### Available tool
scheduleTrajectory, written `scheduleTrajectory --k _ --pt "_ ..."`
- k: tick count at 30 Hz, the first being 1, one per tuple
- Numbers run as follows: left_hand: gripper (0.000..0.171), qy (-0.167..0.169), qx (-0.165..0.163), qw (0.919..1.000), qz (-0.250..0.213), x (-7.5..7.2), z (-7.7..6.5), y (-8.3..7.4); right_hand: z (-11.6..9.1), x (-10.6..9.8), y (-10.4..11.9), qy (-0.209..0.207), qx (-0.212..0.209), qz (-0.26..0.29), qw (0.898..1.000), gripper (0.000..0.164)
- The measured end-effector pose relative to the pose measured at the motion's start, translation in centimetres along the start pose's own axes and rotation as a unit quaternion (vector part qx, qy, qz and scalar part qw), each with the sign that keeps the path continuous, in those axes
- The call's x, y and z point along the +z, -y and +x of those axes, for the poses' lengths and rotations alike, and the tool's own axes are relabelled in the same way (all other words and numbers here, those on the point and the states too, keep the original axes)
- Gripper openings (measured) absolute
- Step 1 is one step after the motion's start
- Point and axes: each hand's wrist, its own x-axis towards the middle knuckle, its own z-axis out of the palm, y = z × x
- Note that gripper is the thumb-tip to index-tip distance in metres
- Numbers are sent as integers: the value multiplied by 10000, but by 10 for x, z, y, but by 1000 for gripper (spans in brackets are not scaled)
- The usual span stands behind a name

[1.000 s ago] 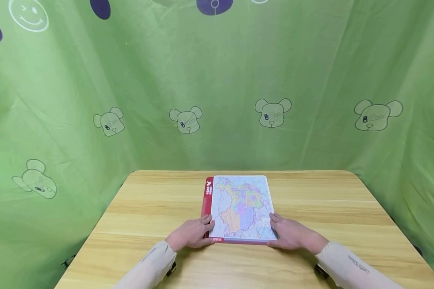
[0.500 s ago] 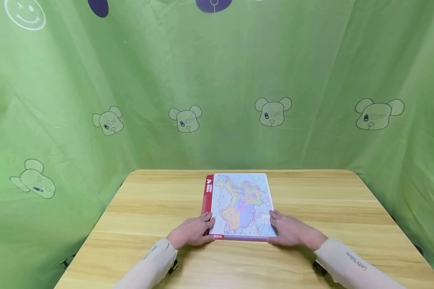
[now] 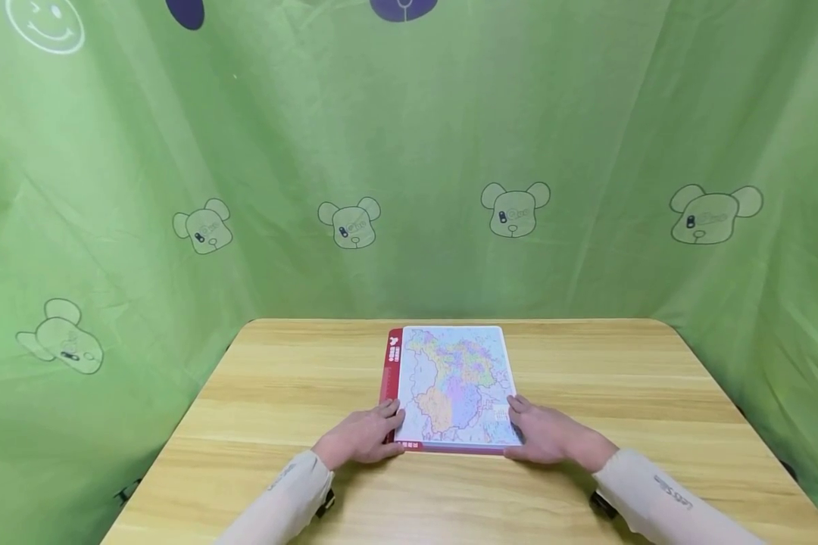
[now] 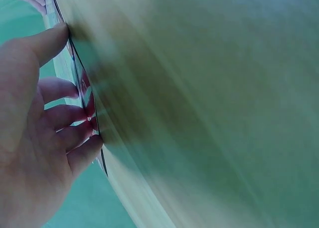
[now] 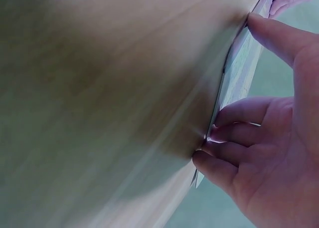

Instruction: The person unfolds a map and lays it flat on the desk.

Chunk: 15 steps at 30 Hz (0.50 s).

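A flat rectangular map board (image 3: 457, 378) lies on the table, with a pastel-coloured map on top and a red printed strip along its left side. My left hand (image 3: 363, 437) holds its near left corner, thumb at the front edge and fingers along the side. At the near right corner, my right hand (image 3: 548, 437) holds it the same way. In the left wrist view, bent fingers (image 4: 65, 115) meet the board's thin edge. The right wrist view shows the right fingertips (image 5: 202, 158) low at the edge, close to the tabletop. The board's underside is hidden.
The wood-grain table (image 3: 279, 386) has rounded far corners. Behind it and along both sides hangs a green curtain (image 3: 423, 272) printed with bear heads. Pale sleeves (image 3: 282, 496) cover both forearms, and a dark band (image 3: 603, 503) shows beneath the right wrist.
The head view has tilted slightly, so the scene sits a little higher in the picture. Both hands stay at the board's near corners.
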Motion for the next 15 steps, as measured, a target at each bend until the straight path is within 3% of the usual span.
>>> scheduleTrajectory --k 15 --pt "61 -184 85 9998 8 -3 -14 7 0 3 -7 -104 -104 -26 9999 86"
